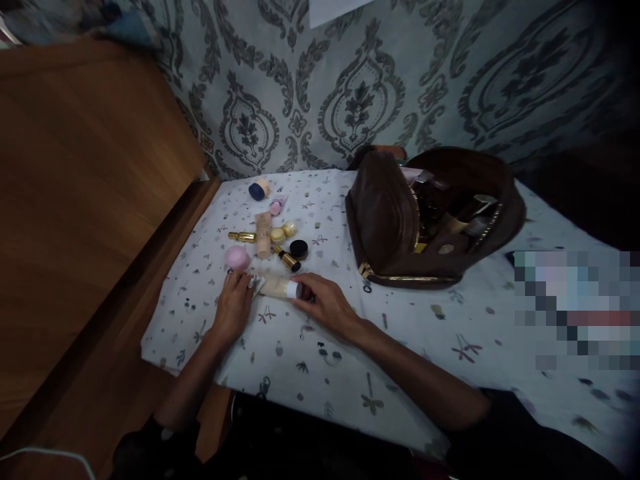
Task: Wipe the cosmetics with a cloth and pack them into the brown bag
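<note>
A cream-coloured cosmetic tube (274, 287) with a white cap lies across the front of the cloth. My right hand (327, 303) is closed around its cap end, beside a dark round piece that my fingers partly cover. At the tube's other end, my left hand (234, 303) has its fingers drawn together on a small whitish bit; whether that is the tube's flat end I cannot tell. Just behind my left hand sits a pink round container (237, 257). A beige tube (263, 235) stands out further back, between a gold tube (243, 237) and a black-and-gold tube (287, 258).
An unzipped brown leather bag (385, 220) full of small items stands at right. Behind the tubes are a black round case (299, 249), yellow round pieces (278, 235), a small pink item (277, 205) and a navy-capped jar (259, 191). A wooden cabinet (90, 133) borders the left.
</note>
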Demonstrator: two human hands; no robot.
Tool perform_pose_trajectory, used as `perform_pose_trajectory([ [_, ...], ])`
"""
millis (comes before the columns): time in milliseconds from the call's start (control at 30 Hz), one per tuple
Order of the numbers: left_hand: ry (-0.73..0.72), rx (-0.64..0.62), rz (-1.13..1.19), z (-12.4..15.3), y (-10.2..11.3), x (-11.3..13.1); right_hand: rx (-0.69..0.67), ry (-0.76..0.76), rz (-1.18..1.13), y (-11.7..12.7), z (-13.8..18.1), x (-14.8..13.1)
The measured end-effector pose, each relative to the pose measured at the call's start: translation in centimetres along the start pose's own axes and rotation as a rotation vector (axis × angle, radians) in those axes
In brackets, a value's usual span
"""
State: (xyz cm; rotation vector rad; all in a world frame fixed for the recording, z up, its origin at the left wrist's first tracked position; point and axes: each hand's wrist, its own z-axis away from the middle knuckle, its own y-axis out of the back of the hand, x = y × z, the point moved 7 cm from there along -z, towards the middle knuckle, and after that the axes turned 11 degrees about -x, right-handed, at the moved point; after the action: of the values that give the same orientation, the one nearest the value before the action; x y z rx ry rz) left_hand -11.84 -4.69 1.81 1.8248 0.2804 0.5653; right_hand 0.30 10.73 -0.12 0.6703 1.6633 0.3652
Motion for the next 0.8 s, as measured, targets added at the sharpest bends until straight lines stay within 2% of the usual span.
perform_pose_trajectory([
  [200,-0.009,0.015,0.030,0.3,-0.1,-0.4,0.057,0.006,-0.204,0.3,-0.2,0.6],
  [367,0.004,0.106,0.098,0.6,1.2,0.2,0.047,0.007,-0.332,0.3,-0.5,0.7],
  [567,-0.201,0.174,0.082,0.7,2.4,4.9,0.073,0.023,-0.327,0.3,-0.4,0.5],
  [700,-0.357,0.156,-0.006,0.6,1.8,7.8,0.099,0.011,-0.282,0.3,-0.4,0.5],
  [800,-0.392,0.121,-0.049,0.4,1.1,8.4,0.106,0.029,-0.279,0.2,-0.4,0.5],
])
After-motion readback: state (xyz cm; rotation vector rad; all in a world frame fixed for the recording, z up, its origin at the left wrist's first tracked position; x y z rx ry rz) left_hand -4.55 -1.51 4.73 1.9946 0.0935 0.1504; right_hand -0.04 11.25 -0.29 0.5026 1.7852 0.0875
